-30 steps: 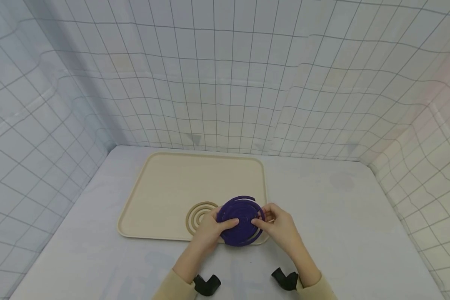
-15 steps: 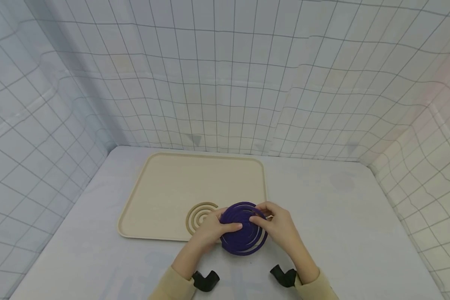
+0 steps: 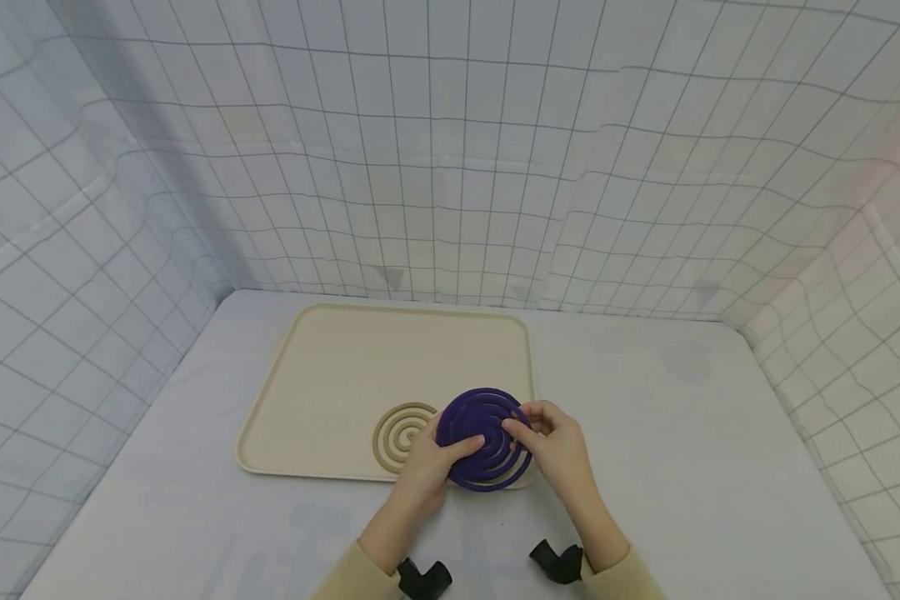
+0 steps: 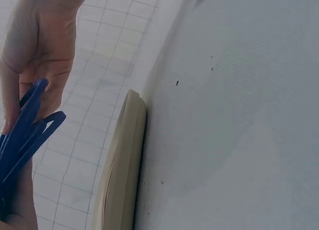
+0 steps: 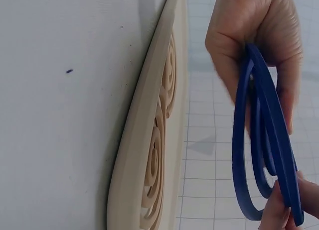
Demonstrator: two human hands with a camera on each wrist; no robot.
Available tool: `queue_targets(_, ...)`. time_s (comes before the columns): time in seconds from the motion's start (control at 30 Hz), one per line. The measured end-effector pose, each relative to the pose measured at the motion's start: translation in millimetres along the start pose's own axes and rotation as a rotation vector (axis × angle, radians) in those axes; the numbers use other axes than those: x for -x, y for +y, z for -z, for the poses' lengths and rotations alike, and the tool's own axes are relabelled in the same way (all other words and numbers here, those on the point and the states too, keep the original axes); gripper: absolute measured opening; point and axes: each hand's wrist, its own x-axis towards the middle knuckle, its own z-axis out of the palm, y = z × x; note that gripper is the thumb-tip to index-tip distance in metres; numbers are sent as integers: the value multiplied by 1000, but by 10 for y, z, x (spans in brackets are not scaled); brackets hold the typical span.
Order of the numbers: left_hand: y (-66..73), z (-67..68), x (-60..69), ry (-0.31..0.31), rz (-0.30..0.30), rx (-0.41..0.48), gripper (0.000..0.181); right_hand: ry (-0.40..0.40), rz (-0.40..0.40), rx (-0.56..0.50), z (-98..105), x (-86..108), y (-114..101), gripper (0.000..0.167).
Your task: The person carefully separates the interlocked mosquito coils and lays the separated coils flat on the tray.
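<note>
A dark blue mosquito coil [image 3: 467, 414] is held up over the tray's front right corner, between both hands. My left hand [image 3: 422, 467] grips its left side, thumb across the front and fingers behind. At the upper right, my right hand [image 3: 567, 454] pinches the rim between thumb and fingers. In the right wrist view, the blue coil [image 5: 239, 155] shows an outer loop standing apart from the other turns. Whether it is one coil or two nested ones, I cannot tell. A tan mosquito coil [image 3: 405, 407] lies on the tray, partly behind my left hand.
The beige tray [image 3: 390, 350] sits on a white-covered table [image 3: 645, 400]. In the right wrist view, a second tan spiral [image 5: 171, 73] lies farther along the tray. Black fittings [image 3: 426, 581] are at both wrists. Grid-patterned cloth walls [image 3: 480, 183] stand around the table.
Both hands first lowered the blue coil slightly, then raised it again. It has turned in the grip, and the lie of its outer loops differs. The tan coil stays put.
</note>
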Motion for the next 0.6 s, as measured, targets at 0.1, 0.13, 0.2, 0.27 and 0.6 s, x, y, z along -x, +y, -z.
queue_targets(0.1, 10, 11, 13, 27, -31, -90, 62, -6, 11, 57, 0, 1, -1, 21)
queue_targets(0.13, 15, 17, 17, 38, -43, -134, 61, -10, 14, 83, 3, 1, -3, 21)
queue_targets(0.2, 27, 36, 25, 53, -75, -236, 60, -21, 27, 149, 10, 1, -6, 22)
queue_targets(0.27, 40, 62, 28, 54, -98, -337, 57, -34, 45, 208, 20, 5, -18, 23)
queue_targets(0.6, 124, 172, -23, -153, -99, -541, 57, -168, 194, 360, 71, -43, -116, 21)
